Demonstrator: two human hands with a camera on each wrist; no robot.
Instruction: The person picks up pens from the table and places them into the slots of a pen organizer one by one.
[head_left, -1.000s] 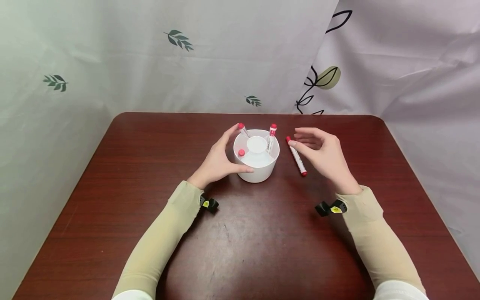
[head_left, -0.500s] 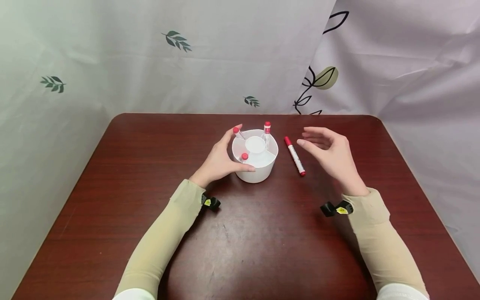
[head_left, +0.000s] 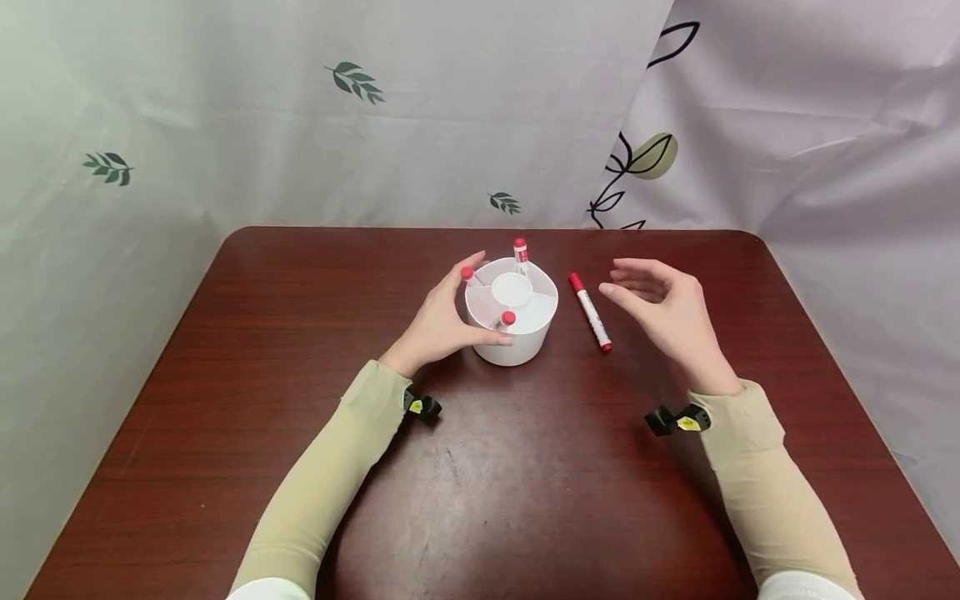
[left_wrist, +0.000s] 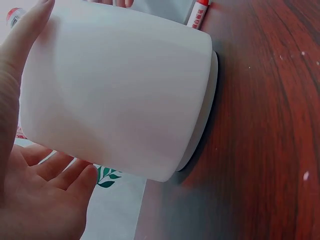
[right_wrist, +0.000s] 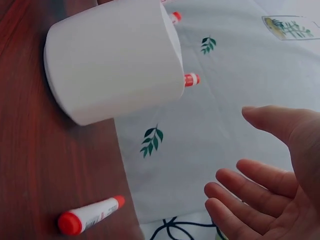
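Note:
A round white pen holder (head_left: 517, 346) with inner dividers stands on the table. Three red-capped markers lean in it: one at the back (head_left: 521, 254), one at the left (head_left: 468, 275), one at the front (head_left: 507, 320). My left hand (head_left: 438, 325) holds its left side, thumb across the front and fingers behind; the left wrist view has the thumb along the white wall (left_wrist: 120, 90). A loose red-and-white marker (head_left: 591, 312) lies right of the holder. Beyond it my right hand (head_left: 663, 312) hovers, fingers relaxed and apart, touching nothing.
The dark red-brown wooden table (head_left: 480, 500) has its back edge close behind the holder. A pale curtain (head_left: 420, 125) with leaf prints hangs behind it. Each wrist carries a small black camera, such as the left one (head_left: 422, 406).
The pen holder has turned counterclockwise: the back marker went left, the left one nearer, the front one right. My right hand has drawn away rightward from the loose marker.

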